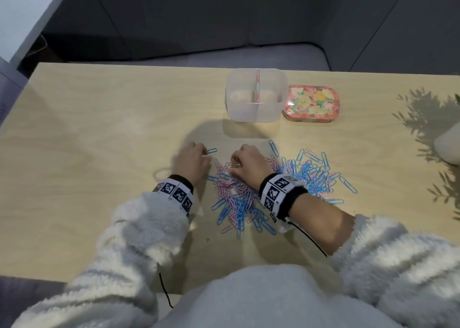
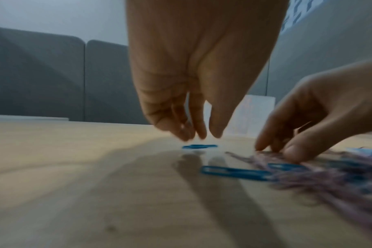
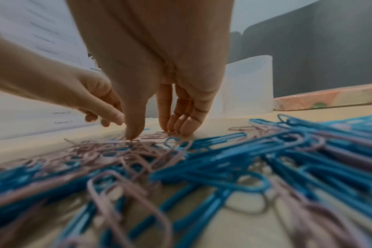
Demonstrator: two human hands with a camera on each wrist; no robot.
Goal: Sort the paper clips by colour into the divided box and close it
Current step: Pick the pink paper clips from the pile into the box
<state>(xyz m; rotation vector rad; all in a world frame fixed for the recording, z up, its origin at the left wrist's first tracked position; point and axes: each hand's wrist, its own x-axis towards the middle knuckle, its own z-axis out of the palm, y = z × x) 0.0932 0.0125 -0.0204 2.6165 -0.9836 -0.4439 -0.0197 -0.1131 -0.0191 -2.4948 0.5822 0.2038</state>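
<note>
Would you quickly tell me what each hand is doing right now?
Left hand: open, holding nothing, fingertips just above a lone blue clip.
Right hand: open, fingertips resting on the pink clips in the pile, nothing gripped.

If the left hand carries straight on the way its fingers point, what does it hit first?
Most likely the lone blue paper clip lying on the table just under the left hand fingertips. They hover just above it, not yet touching as far as the wrist view shows. The divided box stands well beyond.
</note>
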